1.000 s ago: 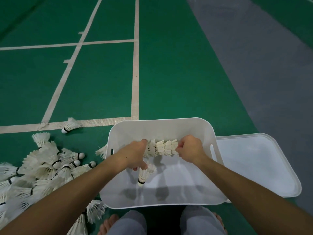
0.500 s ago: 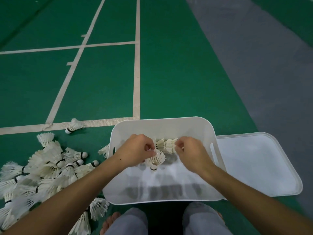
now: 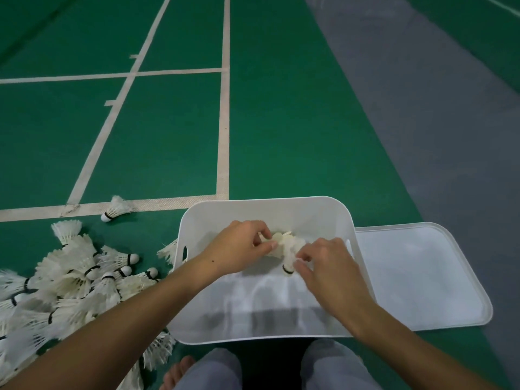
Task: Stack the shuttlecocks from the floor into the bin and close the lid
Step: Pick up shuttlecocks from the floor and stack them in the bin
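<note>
On a green badminton court floor, loose shuttlecocks lie heaped left of a white bin. Over the bin, the left hand pinches one end of a nested shuttlecock stack lying crosswise between both hands; the right hand fingers curl round its other end. The lid lies right, off.

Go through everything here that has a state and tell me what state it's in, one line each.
White plastic bin: open, lid off.
White plastic lid: flat on the floor right of the bin.
White feather shuttlecock stack: gripped over the bin.
Left hand: gripping the stack.
Right hand: pinching the stack.
Shuttlecock pile: loose on the floor.
</note>
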`<state>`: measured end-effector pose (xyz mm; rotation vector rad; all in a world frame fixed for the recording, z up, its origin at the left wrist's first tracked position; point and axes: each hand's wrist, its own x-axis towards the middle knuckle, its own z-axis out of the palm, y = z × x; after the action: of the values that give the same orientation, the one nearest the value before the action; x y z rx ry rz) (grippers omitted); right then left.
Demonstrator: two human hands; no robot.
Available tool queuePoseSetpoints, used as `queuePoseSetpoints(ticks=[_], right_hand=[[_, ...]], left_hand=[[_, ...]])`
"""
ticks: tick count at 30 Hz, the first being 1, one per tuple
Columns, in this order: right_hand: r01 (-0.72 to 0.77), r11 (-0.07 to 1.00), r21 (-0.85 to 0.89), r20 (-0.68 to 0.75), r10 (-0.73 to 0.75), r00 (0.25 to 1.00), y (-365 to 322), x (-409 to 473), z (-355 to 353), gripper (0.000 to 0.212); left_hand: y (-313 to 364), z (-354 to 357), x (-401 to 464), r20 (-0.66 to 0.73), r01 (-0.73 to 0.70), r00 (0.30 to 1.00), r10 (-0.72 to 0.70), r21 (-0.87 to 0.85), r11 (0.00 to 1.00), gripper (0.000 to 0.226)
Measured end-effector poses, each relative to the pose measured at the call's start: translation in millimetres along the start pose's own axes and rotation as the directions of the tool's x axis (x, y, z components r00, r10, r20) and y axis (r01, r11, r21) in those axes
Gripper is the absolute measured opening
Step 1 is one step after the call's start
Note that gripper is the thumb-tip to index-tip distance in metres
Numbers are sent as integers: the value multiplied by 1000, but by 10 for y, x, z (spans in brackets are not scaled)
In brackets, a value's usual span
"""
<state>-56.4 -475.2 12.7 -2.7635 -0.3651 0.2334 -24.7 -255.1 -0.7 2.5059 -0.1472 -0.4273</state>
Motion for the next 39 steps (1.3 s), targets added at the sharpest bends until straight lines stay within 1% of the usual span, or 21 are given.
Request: queuePoseSetpoints(ticks=[2, 3, 6, 7, 9, 12, 14, 17, 18, 20, 21, 23, 25, 27, 29, 30, 32, 35, 36, 39], right_hand=[[-120, 991, -61, -59, 117, 991, 51, 56, -69, 21], [-160, 982, -96, -65, 154, 986, 43, 86, -77, 19], [-224, 956, -189, -27, 223, 975, -48, 174, -30, 10], [-232, 951, -204, -25, 232, 972, -70, 210, -13, 10], [-247, 945, -216, -25, 247, 969, -79, 291, 15, 15], [-287, 939, -188, -18, 289, 957, -2, 405, 91, 17], [-315, 941, -125, -2, 317, 949, 65, 496, 142, 10], [-353, 931, 95, 94, 345, 934, 145, 642, 273, 13], [-391, 901, 188, 145, 369, 918, 181, 690, 341, 13], [-494, 797, 347, 262, 424, 867, 235, 776, 490, 5], [-537, 746, 393, 299, 449, 842, 264, 818, 568, 4], [-585, 676, 448, 331, 482, 811, 291, 864, 644, 10], [-638, 594, 490, 371, 520, 769, 293, 868, 650, 16], [-671, 532, 517, 428, 518, 741, 328, 877, 674, 16], [-675, 504, 539, 438, 516, 736, 353, 855, 695, 17], [-670, 508, 541, 421, 526, 739, 358, 835, 703, 16], [-629, 588, 509, 370, 511, 776, 316, 743, 596, 11], [-544, 695, 470, 337, 429, 838, 173, 583, 310, 6], [-513, 729, 454, 325, 401, 857, 124, 523, 215, 8], [-354, 826, 438, 213, 288, 934, -85, 414, -38, 33]], left_hand=[[76, 54, 128, 82, -57, 996, 46, 142, 988, 37], [121, 91, 197, 124, -86, 990, 61, 213, 973, 44], [214, 211, 390, 194, -160, 977, 88, 391, 906, 56], [227, 239, 430, 205, -177, 974, 95, 429, 886, 56], [216, 276, 481, 202, -190, 974, 104, 471, 862, 49], [167, 298, 515, 174, -175, 980, 102, 480, 859, 39], [121, 303, 514, 171, -181, 979, 111, 475, 861, 37], [59, 317, 482, 149, -193, 979, 138, 472, 860, 36], [45, 335, 474, 131, -193, 980, 148, 476, 858, 37], [27, 357, 466, 85, -191, 981, 172, 504, 842, 40], [19, 366, 465, 66, -195, 980, 188, 515, 835, 42], [27, 382, 447, 53, -199, 978, 201, 518, 832, 43], [41, 381, 421, 46, -192, 980, 195, 493, 849, 43], [28, 371, 408, 29, -167, 985, 172, 442, 881, 49], [11, 328, 377, 21, -126, 992, 126, 322, 939, 57], [6, 286, 349, 17, -110, 994, 109, 246, 963, 58], [9, 189, 253, 4, -91, 996, 91, 130, 987, 53], [17, -36, 33, -40, -88, 995, 86, -68, 994, 38], [38, -116, -57, -50, -93, 995, 87, -129, 987, 33], [100, -324, -291, -134, -144, 984, 116, -230, 962, 24]])
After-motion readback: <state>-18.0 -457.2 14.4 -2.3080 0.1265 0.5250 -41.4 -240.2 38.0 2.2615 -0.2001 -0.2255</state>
